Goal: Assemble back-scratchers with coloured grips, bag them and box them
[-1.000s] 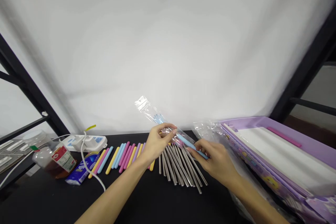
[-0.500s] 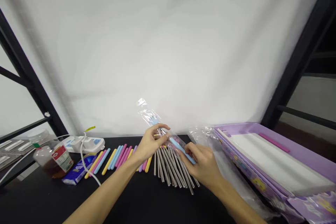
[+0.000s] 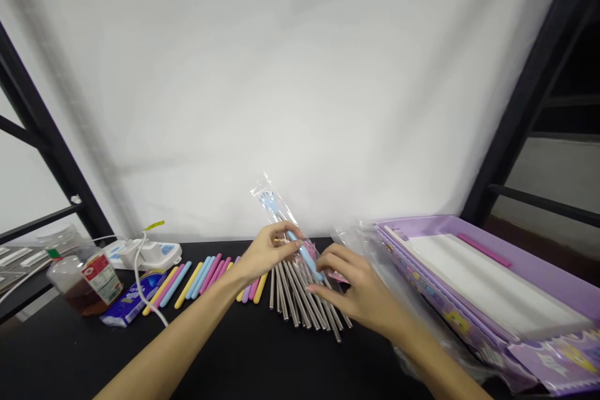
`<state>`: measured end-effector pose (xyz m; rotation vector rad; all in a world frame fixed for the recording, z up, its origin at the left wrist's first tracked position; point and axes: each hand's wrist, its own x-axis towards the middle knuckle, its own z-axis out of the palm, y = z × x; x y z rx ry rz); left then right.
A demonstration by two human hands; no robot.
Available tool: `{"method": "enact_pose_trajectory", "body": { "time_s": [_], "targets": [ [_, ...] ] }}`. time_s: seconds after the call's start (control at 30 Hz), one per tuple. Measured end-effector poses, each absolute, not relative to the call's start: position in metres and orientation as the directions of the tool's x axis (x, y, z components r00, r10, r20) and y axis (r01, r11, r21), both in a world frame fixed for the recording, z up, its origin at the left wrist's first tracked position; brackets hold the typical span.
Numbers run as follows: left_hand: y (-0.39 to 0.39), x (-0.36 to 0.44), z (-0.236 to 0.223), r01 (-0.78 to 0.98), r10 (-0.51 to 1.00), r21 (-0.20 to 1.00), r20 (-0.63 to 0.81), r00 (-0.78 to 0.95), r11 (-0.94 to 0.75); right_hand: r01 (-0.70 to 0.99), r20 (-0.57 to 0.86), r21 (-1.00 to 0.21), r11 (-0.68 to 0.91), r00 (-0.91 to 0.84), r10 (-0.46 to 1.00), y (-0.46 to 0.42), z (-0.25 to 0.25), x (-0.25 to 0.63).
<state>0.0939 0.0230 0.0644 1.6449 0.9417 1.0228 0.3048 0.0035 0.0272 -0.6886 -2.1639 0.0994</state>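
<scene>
My left hand (image 3: 265, 254) pinches a narrow clear plastic sleeve (image 3: 276, 209) that points up and away over the black table (image 3: 244, 362). A light blue stick (image 3: 304, 255) is partly inside the sleeve. My right hand (image 3: 356, 287) has its fingers closed on the stick's lower end. Directly beneath both hands a fan of several grey metal rods (image 3: 300, 300) lies on the table. Left of the rods lies a row of several pink, blue, yellow and purple sticks (image 3: 201, 275).
A purple box with a white inset (image 3: 478, 275) and crumpled clear bags (image 3: 375, 244) lie at right. At left are a bottle of brown liquid (image 3: 82, 278), a blue tissue pack (image 3: 129, 303) and a white power strip with cable (image 3: 140, 253). Black frame posts stand on both sides.
Both hands and the sleeve have shifted slightly left. My right hand has moved closer to my left, and the blue stick now sits deeper in the sleeve.
</scene>
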Motion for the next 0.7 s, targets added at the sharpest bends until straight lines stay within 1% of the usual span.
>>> {"method": "enact_pose_trajectory", "body": {
  "time_s": [0.03, 0.1, 0.17, 0.27, 0.33, 0.4, 0.57, 0.7],
  "targets": [
    [0.025, 0.089, 0.066, 0.126, 0.914, 0.958, 0.2, 0.354, -0.259, 0.41, 0.673, -0.346, 0.844, -0.519, 0.527, 0.004, 0.028, 0.307],
    [0.026, 0.082, 0.067, 0.133, 0.907, 0.956, 0.198, 0.372, -0.263, 0.373, 0.644, -0.398, 0.838, -0.536, 0.545, 0.005, 0.029, 0.311],
    [0.025, 0.08, 0.067, 0.114, 0.894, 0.957, 0.2, 0.401, -0.265, 0.365, 0.635, -0.415, 0.833, -0.54, 0.553, 0.005, 0.027, 0.31],
    [0.024, 0.083, 0.063, 0.027, 0.871, 0.965, 0.222, 0.439, -0.26, 0.376, 0.615, -0.442, 0.814, -0.534, 0.58, 0.003, 0.024, 0.306],
    [0.024, 0.085, 0.059, -0.032, 0.866, 0.968, 0.238, 0.439, -0.25, 0.38, 0.603, -0.468, 0.798, -0.523, 0.603, 0.001, 0.022, 0.302],
    [0.025, 0.087, 0.056, -0.051, 0.872, 0.966, 0.25, 0.42, -0.253, 0.382, 0.602, -0.485, 0.786, -0.506, 0.618, -0.001, 0.023, 0.299],
    [0.026, 0.081, 0.052, -0.012, 0.872, 0.963, 0.248, 0.421, -0.268, 0.381, 0.6, -0.496, 0.78, -0.499, 0.625, -0.001, 0.023, 0.3],
    [0.026, 0.076, 0.047, 0.034, 0.898, 0.964, 0.234, 0.373, -0.265, 0.356, 0.586, -0.525, 0.773, -0.507, 0.632, 0.0, 0.024, 0.302]
  ]
}}
